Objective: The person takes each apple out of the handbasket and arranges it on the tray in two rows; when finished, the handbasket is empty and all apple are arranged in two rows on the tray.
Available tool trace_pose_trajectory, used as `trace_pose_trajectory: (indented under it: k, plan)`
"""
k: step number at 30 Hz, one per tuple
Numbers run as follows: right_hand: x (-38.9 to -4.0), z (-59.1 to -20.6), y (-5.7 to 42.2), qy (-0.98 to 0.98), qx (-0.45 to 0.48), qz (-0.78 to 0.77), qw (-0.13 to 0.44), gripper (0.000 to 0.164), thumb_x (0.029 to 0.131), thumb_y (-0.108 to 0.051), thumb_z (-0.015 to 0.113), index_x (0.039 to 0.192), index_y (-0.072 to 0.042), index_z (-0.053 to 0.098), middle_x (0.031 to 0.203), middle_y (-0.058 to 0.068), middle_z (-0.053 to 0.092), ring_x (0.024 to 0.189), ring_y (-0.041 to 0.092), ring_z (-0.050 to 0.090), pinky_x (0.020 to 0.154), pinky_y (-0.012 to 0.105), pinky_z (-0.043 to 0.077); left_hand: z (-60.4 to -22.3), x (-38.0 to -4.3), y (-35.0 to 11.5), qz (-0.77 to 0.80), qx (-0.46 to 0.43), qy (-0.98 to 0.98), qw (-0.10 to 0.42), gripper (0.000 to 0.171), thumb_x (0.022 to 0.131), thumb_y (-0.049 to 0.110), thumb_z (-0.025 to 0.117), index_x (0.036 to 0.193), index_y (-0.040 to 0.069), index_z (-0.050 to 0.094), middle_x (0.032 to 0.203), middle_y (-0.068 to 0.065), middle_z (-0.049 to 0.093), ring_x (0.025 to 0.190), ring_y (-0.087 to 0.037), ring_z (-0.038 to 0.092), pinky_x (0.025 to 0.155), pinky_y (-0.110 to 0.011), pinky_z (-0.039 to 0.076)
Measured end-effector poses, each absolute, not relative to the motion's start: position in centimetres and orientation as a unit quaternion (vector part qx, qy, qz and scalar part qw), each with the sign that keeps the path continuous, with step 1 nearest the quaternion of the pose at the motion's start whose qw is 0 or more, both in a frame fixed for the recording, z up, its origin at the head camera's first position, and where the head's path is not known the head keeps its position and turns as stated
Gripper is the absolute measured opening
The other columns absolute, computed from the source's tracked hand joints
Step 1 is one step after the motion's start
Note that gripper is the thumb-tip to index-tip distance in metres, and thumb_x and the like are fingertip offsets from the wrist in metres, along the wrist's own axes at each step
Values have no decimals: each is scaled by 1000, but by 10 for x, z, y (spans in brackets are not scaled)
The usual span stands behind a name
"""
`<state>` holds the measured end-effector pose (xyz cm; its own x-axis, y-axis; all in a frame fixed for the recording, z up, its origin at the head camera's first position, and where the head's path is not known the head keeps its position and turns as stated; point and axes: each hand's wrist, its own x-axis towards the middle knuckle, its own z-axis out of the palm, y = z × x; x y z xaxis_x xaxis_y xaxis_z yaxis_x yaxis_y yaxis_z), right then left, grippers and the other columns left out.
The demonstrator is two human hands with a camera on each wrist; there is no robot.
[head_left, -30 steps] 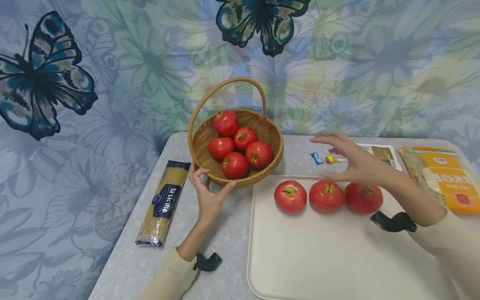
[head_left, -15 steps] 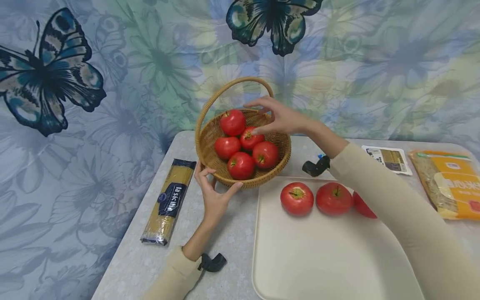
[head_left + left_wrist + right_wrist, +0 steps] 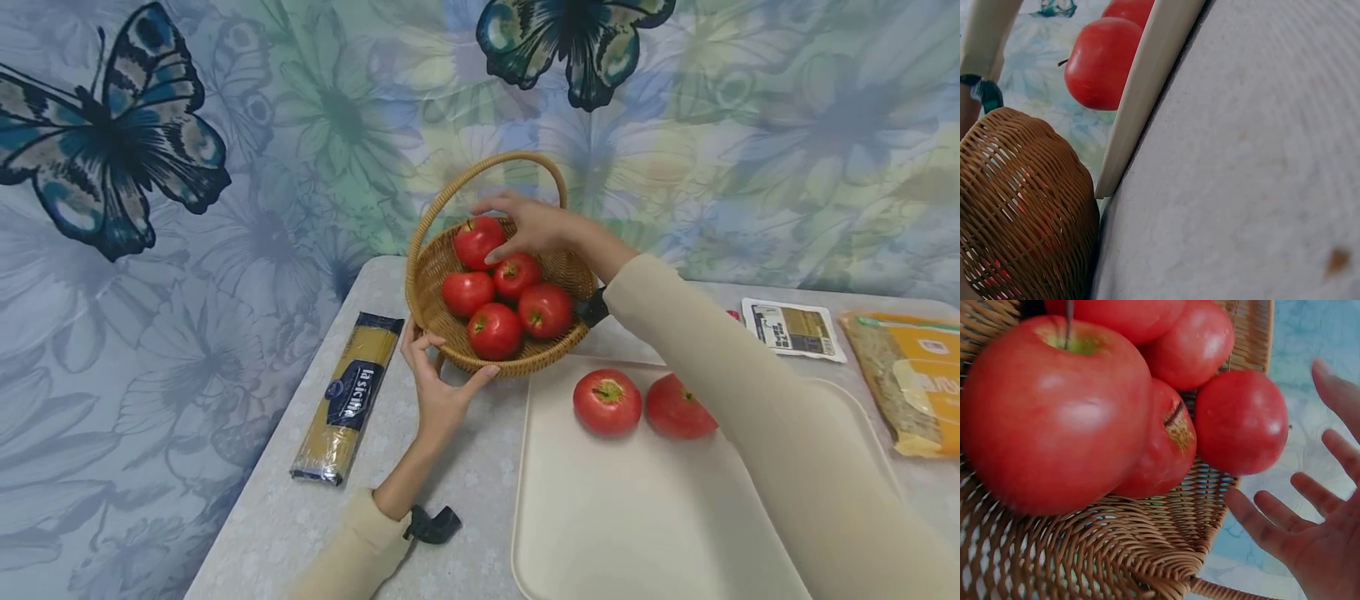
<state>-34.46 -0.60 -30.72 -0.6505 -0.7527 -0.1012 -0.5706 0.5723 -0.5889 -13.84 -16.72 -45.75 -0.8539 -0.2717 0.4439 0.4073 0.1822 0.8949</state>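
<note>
A wicker basket (image 3: 423,283) with a tall handle leans toward me, holding several red apples (image 3: 495,331). My left hand (image 3: 441,398) grips its front rim, thumb on top and fingers around the outside. In the left wrist view the woven underside of the basket (image 3: 1022,206) fills the lower left. My right hand (image 3: 536,225) reaches under the handle, its fingers spread over the rearmost apple (image 3: 477,242). The right wrist view shows the right hand (image 3: 1329,531) with its fingers apart beside that apple (image 3: 1241,422) and a gap between them.
A cream tray (image 3: 637,517) on the right bears two visible apples (image 3: 606,402); my right sleeve covers part of it. Packed spaghetti (image 3: 348,400) lies to the left. A flat packet (image 3: 793,328) and an orange-labelled bag of grain (image 3: 911,375) lie at the far right. A patterned cloth hangs behind.
My right hand has moved left from above the tray into the basket, over the rearmost apple. My left hand keeps its hold on the rim. The head view has shifted slightly left.
</note>
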Motion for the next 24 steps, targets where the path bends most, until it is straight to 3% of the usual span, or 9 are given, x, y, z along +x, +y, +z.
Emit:
trace_pose_trajectory:
  k: [4, 7, 15, 24]
  plan:
    - [-356, -318, -15, 857, -384, -282, 195, 74, 87, -28, 75, 149, -16, 37, 158, 9, 25, 145, 29, 28, 115, 45, 29, -441, -130, -164, -641, -45, -720, 262, 65, 70, -4, 83, 111, -6, 32, 158, -16, 1, 149, -40, 8, 110, -63, 27]
    - [-365, -330, -21, 852, -388, -298, 188, 73, 86, -21, 76, 148, -10, 38, 155, 11, 31, 145, 28, 27, 115, 43, 29, -438, -129, -164, -638, -47, -723, 262, 64, 71, -5, 83, 110, -6, 32, 158, -18, 1, 148, -43, 8, 109, -64, 27]
    - [-372, -354, -28, 865, -351, -321, 157, 68, 82, -26, 80, 139, -14, 46, 144, 10, 42, 125, 30, 50, 101, 44, 45, -435, -130, -162, -633, -63, -725, 264, 65, 71, -2, 84, 109, -7, 31, 157, -21, 1, 147, -45, 9, 109, -66, 26]
    - [-369, -358, -29, 857, -354, -354, 126, 65, 77, -20, 85, 131, -11, 50, 140, 9, 45, 123, 28, 51, 100, 42, 46, -435, -128, -164, -630, -59, -730, 258, 65, 71, -3, 84, 109, -6, 31, 157, -20, 0, 148, -45, 8, 109, -66, 25]
